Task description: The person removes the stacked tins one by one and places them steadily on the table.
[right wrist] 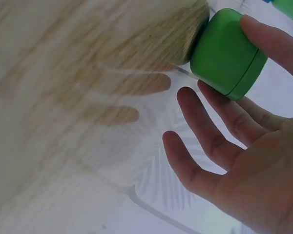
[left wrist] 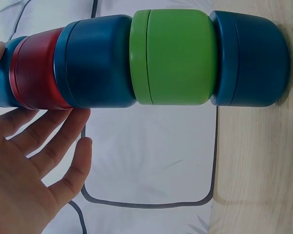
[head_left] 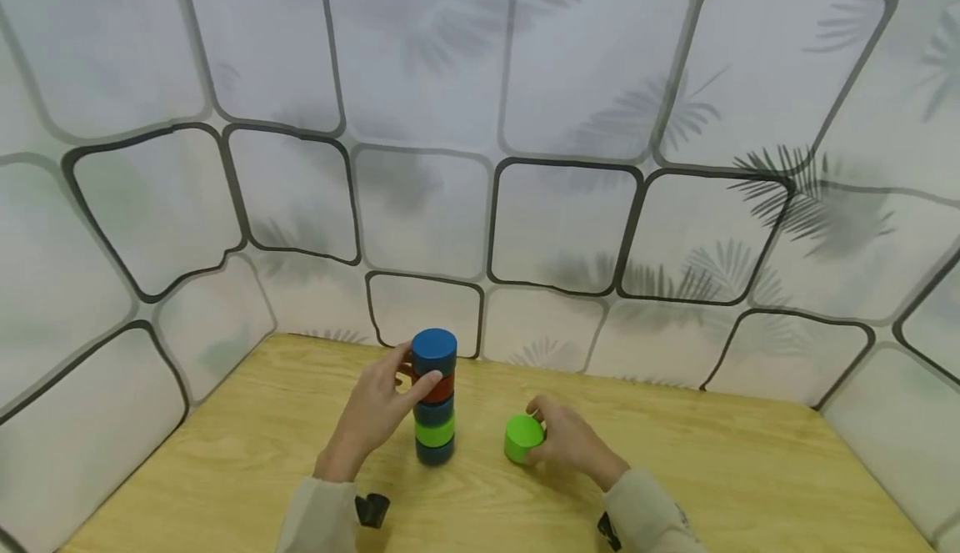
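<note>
Several small round lidded canisters stand in one upright stack: a top blue canister (head_left: 433, 348), a red canister (left wrist: 39, 70) under it, another blue canister (left wrist: 100, 61), a green canister (left wrist: 178, 57) and a blue bottom canister (left wrist: 254, 58) on the table. My left hand (head_left: 377, 407) holds the stack near its top, the thumb in front and the fingertips along the red canister's side. To the right of the stack, a separate green canister (head_left: 522, 439) stands on the table. My right hand (head_left: 572, 444) grips it between thumb and fingers; the last two fingers stay off it.
The light wood table (head_left: 645, 428) meets a pale fabric wall (head_left: 427, 219) with dark outlined shapes and leaf prints, behind and at both sides. A black strap piece (head_left: 372, 510) shows at the left sleeve (head_left: 318, 515).
</note>
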The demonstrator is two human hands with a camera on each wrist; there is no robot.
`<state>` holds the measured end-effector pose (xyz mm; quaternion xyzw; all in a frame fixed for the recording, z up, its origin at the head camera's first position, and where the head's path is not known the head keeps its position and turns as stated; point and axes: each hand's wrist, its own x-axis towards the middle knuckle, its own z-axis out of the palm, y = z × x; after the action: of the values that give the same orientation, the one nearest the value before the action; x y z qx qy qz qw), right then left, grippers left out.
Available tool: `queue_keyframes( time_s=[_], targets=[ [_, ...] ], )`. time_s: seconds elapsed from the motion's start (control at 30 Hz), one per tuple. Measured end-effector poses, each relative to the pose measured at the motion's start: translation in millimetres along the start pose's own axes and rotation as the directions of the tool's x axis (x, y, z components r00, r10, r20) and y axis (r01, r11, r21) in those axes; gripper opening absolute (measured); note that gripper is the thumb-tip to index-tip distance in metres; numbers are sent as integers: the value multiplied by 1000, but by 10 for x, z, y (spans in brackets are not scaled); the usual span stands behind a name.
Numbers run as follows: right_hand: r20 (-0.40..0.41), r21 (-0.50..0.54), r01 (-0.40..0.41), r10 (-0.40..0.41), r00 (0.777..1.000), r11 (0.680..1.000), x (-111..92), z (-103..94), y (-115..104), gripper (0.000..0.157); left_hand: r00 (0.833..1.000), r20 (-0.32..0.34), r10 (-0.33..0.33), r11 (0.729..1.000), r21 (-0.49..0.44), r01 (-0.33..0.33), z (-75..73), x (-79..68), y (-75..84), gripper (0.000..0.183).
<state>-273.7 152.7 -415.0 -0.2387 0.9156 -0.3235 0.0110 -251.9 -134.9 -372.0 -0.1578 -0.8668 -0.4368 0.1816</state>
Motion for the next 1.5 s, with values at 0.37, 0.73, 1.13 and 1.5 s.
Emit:
queue_keyframes(
  time_s=[0.37,0.73,1.13,1.5],
  targets=[
    [101,33,-10,7,995,999,-1,-81,-9,73,1000,-10,21,1000,12,-21,10,-12,-10,55],
    [12,134,-13,12,1000,991,0,-417,-114,72,1000,-11,22,1000,18,-21,1,-22,-19,54],
    [-134,123,-14,31,990,992,35,-470,-228,62,995,95,-16,998,-64,22,-12,-18,-94,54],
    [-189,157,37,-7,982,987,62,-512,-335,55,988,144,-59,991,-109,75,-36,-15,-119,53]
  ],
)
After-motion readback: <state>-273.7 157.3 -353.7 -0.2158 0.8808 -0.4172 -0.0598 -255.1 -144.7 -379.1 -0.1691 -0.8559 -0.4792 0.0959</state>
